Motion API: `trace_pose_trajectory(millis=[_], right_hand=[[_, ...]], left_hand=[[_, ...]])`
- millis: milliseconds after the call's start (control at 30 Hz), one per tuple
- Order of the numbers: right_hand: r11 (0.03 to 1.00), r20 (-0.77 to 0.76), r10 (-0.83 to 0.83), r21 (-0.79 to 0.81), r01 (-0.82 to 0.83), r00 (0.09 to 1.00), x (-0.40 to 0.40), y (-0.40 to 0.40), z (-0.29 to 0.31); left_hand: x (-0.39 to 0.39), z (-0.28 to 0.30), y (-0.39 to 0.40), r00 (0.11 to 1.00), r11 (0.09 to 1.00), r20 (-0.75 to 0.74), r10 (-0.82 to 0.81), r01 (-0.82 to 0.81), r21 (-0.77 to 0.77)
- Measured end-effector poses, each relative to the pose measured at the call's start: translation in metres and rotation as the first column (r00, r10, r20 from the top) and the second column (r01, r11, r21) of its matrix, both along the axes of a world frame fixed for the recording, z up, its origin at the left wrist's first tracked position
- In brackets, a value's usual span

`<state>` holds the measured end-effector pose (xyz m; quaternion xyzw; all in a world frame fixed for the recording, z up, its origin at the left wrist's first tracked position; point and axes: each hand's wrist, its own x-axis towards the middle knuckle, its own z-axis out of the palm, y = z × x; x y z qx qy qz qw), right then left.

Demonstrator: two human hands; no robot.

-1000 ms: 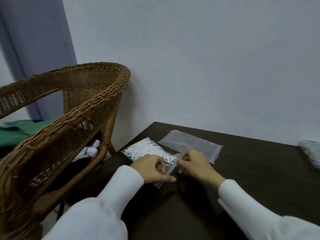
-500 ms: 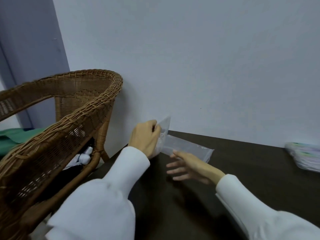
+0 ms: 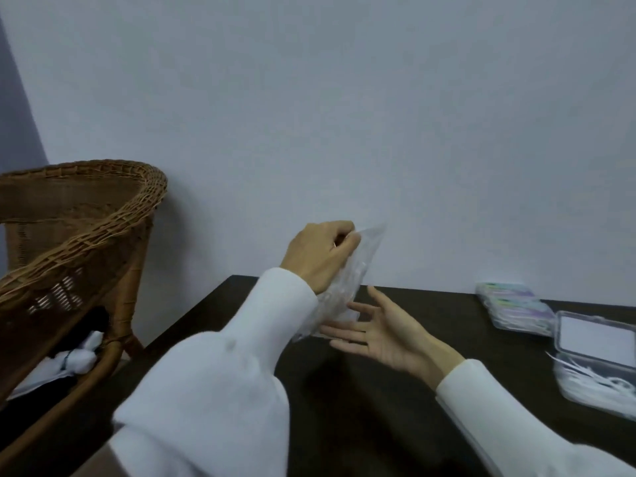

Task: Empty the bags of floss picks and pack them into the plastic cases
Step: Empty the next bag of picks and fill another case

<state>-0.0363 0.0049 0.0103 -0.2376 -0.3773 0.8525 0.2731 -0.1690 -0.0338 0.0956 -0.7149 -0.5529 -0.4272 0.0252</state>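
Presently noted: left hand (image 3: 320,256) raised above the dark table (image 3: 447,339), fingers curled and pinching the top corner of a clear bag of floss picks (image 3: 347,287). Bag hanging upended from that grip, its lower end dropping toward the right palm; judged a tipping hold, meant to let the contents slide out. Right hand (image 3: 375,330) held beneath, palm up, fingers straight and spread, gripping nothing, fingertips at or just under the bag's lower edge (contact itself not resolvable). Judged a catching position, to stop picks scattering over the table. Whether the bag's mouth is open: cannot tell; blurred.

Further along the table, well apart to the right: an open plastic case (image 3: 599,359) with white floss picks (image 3: 599,383) lying in its tray, lid tipped back. Behind it, near the wall, a stack of flat packs (image 3: 512,308) with coloured print (contents unclear). Placement judged convenient for right-hand transfer.

Beside the table's left end: a wicker chair (image 3: 82,242), white cloth bundle (image 3: 77,356) on its seat.

Step in hand, as judged: emptying. Packing of this bag's picks not yet begun.
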Motion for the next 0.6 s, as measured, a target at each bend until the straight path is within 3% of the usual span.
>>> trace_pose_trajectory(millis=[133, 233, 333, 500, 600], right_hand=[[0.986, -0.056, -0.153, -0.068, 0.149, 0.987, 0.036, 0.019, -0.013], [0.962, 0.023, -0.265, -0.060, 0.266, 0.964, 0.065, 0.034, -0.027], [0.934, 0.064, -0.353, -0.036, 0.356, 0.933, 0.088, 0.043, -0.036], [0.903, 0.071, -0.425, -0.032, 0.428, 0.902, 0.109, 0.044, -0.046], [0.883, 0.098, -0.465, -0.016, 0.469, 0.880, 0.120, 0.044, -0.049]], left_hand=[[0.030, -0.016, 0.011, 0.985, 0.982, -0.011, -0.171, 0.169, -0.083], [0.046, -0.034, 0.021, 0.972, 0.960, -0.026, -0.233, 0.226, -0.166], [0.065, -0.053, 0.030, 0.952, 0.916, 0.058, -0.302, 0.306, -0.259], [0.094, -0.084, 0.052, 0.944, 0.881, 0.109, -0.311, 0.330, -0.338], [0.105, -0.099, 0.063, 0.934, 0.868, 0.214, -0.286, 0.347, -0.357]])
